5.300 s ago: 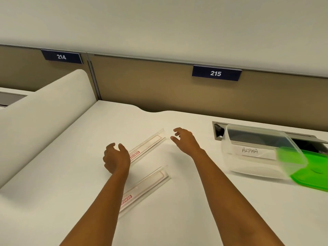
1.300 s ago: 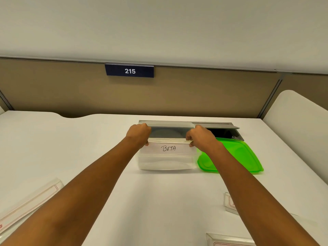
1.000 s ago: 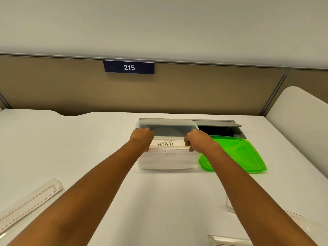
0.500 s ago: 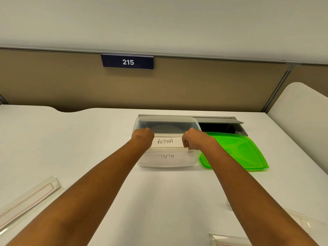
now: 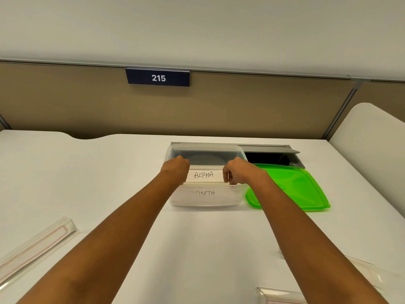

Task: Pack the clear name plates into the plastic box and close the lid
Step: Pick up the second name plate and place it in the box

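We have both hands at the box (image 5: 206,195), which sits toward the far edge of the surface (image 5: 197,249), just in front of the grey slot (image 5: 271,150). The left hand (image 5: 175,170) and right hand (image 5: 237,172) are each closed in a pinch on one end of a clear plate (image 5: 205,174) — the one whose card reads ALPHA — holding it level across the box's near rim. Another card, lettered BETA, shows through the near wall lower down, so we judge one plate is already inside.

To do this step well, we keep the plate level and lower both ends together, so neither end catches on the rim. We slide it down close behind the near wall, alongside the one already in, and let go only once it rests low enough to clear the rim.

More plates lie on the surface: one (image 5: 32,249) by the near left edge, two (image 5: 282,297) (image 5: 370,270) at the near right corner. The green lid (image 5: 291,189) lies just right of the box, touching it — we leave it there until every plate is in.
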### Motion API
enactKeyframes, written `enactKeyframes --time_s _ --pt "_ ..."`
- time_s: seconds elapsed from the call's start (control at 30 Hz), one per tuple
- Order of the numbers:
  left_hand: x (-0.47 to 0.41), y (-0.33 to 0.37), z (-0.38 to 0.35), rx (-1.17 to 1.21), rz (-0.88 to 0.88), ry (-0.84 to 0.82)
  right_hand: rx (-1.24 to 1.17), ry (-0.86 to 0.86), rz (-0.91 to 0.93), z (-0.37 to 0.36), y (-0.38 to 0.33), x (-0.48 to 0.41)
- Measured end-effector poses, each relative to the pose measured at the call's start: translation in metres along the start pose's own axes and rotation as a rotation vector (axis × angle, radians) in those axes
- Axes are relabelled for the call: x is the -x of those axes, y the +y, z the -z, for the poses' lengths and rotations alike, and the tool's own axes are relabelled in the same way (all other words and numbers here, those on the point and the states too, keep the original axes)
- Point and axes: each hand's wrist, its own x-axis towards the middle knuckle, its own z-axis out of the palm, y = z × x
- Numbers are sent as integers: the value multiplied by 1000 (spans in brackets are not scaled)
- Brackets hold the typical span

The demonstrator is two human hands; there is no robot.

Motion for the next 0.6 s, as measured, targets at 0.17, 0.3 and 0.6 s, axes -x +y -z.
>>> enactKeyframes --time_s 0.17,0.3,0.6 --pt "1 0 -1 -5 21 17 -24 4 -7 0 0 3" --pt "7 1 1 5 52 78 -82 89 -15 2 -4 12" --pt "42 4 8 42 55 221 -142 253 -65 4 -13 60"
